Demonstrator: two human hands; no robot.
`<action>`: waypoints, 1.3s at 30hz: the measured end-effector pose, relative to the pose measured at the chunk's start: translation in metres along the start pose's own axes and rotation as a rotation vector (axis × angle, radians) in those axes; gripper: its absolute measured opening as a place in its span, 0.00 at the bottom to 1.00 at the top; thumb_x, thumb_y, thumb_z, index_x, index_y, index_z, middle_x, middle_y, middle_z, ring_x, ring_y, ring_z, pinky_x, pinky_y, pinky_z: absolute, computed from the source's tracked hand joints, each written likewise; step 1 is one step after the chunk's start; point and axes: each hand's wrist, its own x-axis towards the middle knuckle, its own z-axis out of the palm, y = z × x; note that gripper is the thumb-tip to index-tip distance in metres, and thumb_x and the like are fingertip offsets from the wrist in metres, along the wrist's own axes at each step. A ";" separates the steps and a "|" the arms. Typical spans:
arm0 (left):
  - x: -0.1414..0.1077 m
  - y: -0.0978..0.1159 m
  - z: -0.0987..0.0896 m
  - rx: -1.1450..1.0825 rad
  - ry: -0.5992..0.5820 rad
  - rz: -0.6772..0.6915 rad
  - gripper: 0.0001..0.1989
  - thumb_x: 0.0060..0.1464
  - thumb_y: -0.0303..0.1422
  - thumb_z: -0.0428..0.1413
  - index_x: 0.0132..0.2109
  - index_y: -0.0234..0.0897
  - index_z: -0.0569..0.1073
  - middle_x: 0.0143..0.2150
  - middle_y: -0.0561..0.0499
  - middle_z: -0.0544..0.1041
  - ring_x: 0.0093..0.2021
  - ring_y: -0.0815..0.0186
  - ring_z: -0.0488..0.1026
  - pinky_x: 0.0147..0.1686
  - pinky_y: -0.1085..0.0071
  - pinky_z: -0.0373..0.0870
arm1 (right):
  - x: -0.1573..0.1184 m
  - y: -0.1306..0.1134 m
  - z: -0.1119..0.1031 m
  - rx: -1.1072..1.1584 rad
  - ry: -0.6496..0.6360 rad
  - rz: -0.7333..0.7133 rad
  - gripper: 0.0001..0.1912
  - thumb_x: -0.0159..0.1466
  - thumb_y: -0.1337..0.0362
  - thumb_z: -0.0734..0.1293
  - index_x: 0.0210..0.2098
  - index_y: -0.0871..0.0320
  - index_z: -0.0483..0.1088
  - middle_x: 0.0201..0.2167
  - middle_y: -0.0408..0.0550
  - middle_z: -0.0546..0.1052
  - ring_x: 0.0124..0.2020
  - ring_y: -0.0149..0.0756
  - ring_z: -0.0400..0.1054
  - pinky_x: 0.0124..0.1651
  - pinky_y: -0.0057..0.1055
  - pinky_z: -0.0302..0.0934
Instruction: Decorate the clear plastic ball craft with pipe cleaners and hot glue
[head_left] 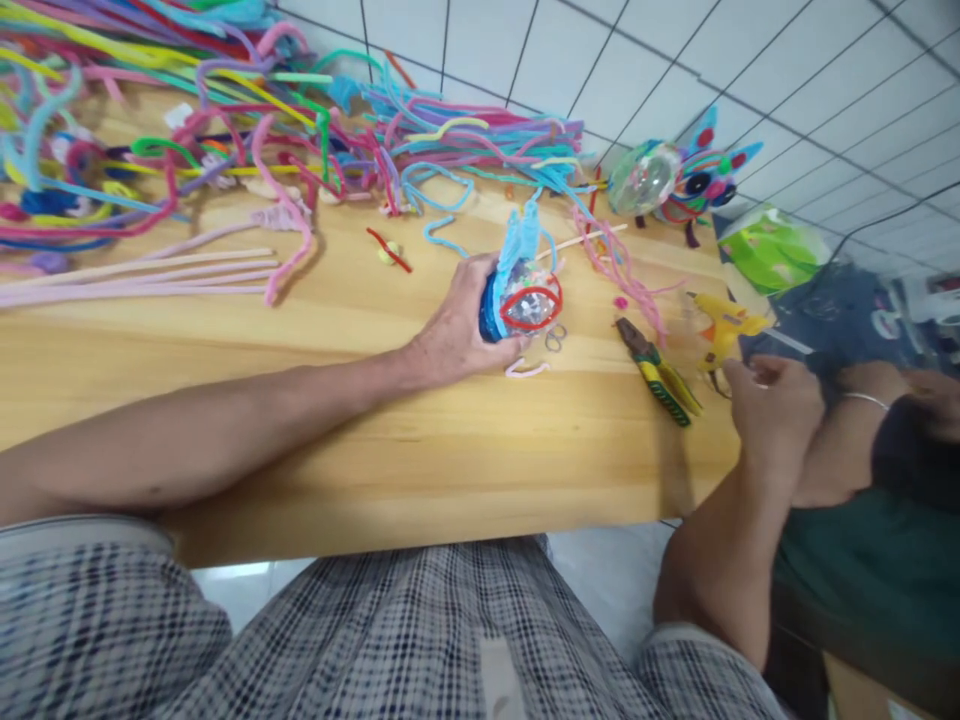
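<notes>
Checked cloth [420, 630] lies nearest. Left hand [463, 325] clasps a clear, blue-banded, red-trimmed ball [529, 306]; pliers [654, 372] separate it from right hand [778, 408], grip unclear.

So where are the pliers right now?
In the head view, the pliers lie on the table right of centre, just left of the yellow glue gun.

No text, label, brand, number or sign is legible. At 3 o'clock, a pale oval patch on dark blue fabric [832, 325] is too blurred to decipher. Between 2 and 3 o'clock, a bright green patterned plastic bag [772, 250] yields no readable lettering. At 3 o'clock, any print on the yellow plastic hot-glue gun [721, 325] is likewise indistinct.
</notes>
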 end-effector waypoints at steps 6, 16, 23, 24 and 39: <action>0.002 0.003 -0.002 -0.028 -0.022 -0.052 0.54 0.57 0.67 0.68 0.76 0.47 0.58 0.73 0.35 0.69 0.73 0.40 0.69 0.75 0.37 0.71 | -0.074 -0.092 0.045 0.091 -0.411 -0.310 0.07 0.70 0.60 0.76 0.47 0.48 0.83 0.45 0.49 0.86 0.48 0.48 0.81 0.55 0.48 0.74; 0.004 0.002 -0.001 -0.023 -0.029 -0.028 0.54 0.55 0.65 0.71 0.76 0.47 0.58 0.74 0.35 0.69 0.74 0.38 0.69 0.75 0.34 0.70 | -0.086 -0.108 0.103 0.141 -0.637 -0.412 0.04 0.74 0.63 0.70 0.42 0.48 0.79 0.44 0.49 0.81 0.52 0.49 0.76 0.57 0.51 0.72; 0.005 0.005 -0.001 -0.013 -0.021 -0.031 0.53 0.56 0.67 0.68 0.76 0.47 0.58 0.72 0.35 0.71 0.74 0.40 0.69 0.75 0.37 0.70 | -0.075 -0.132 0.064 0.312 -0.600 -0.367 0.04 0.76 0.62 0.70 0.44 0.48 0.79 0.40 0.44 0.83 0.41 0.41 0.78 0.46 0.41 0.74; 0.005 0.005 -0.001 -0.012 -0.024 -0.028 0.53 0.56 0.67 0.69 0.76 0.47 0.59 0.72 0.36 0.71 0.73 0.40 0.69 0.75 0.37 0.70 | -0.070 -0.137 0.056 0.315 -0.549 -0.377 0.04 0.76 0.61 0.71 0.44 0.47 0.80 0.39 0.44 0.83 0.41 0.41 0.79 0.47 0.42 0.74; 0.005 0.011 -0.002 -0.025 -0.041 0.022 0.50 0.59 0.59 0.69 0.77 0.45 0.57 0.74 0.35 0.69 0.75 0.40 0.68 0.77 0.38 0.68 | -0.034 -0.181 0.065 0.152 -0.463 -0.622 0.08 0.80 0.60 0.66 0.47 0.47 0.78 0.42 0.49 0.85 0.47 0.47 0.80 0.54 0.49 0.73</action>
